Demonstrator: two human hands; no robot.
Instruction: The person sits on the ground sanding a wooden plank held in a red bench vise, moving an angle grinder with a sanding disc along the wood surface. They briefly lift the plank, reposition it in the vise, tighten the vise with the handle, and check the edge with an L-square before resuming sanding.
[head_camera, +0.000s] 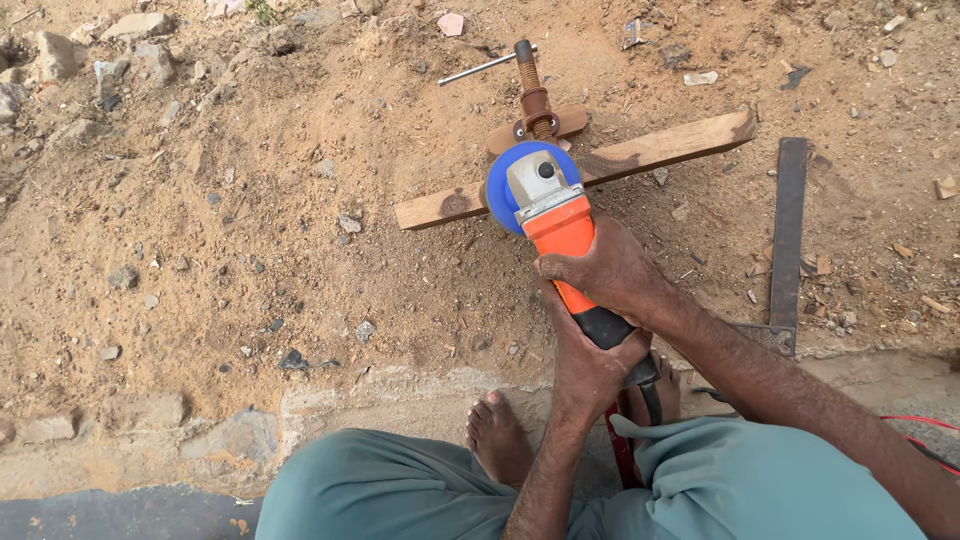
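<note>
Orange-bodied grinder (556, 225) runs straight away from me, right hand (603, 272) clenched around its front, left hand (590, 365) wrapped around its rear, blue disc on the crosswise wooden strip (640, 155).

One grinder (553, 215), one plank (650, 152), one clamp (533, 100)

Bright, even daylight, soft shadows, sharp focus, perhaps slight edge distortion.

Ground: dry sandy soil (250, 230), scattered with small stones.
Far left: larger pale rocks (55, 55).
Right: dark metal square (787, 240), lying flat on the soil.
Near edge: rough concrete kerb (240, 430).
Top centre: thin metal rod (475, 70).
Right scatter: wood chips (815, 265).
</note>
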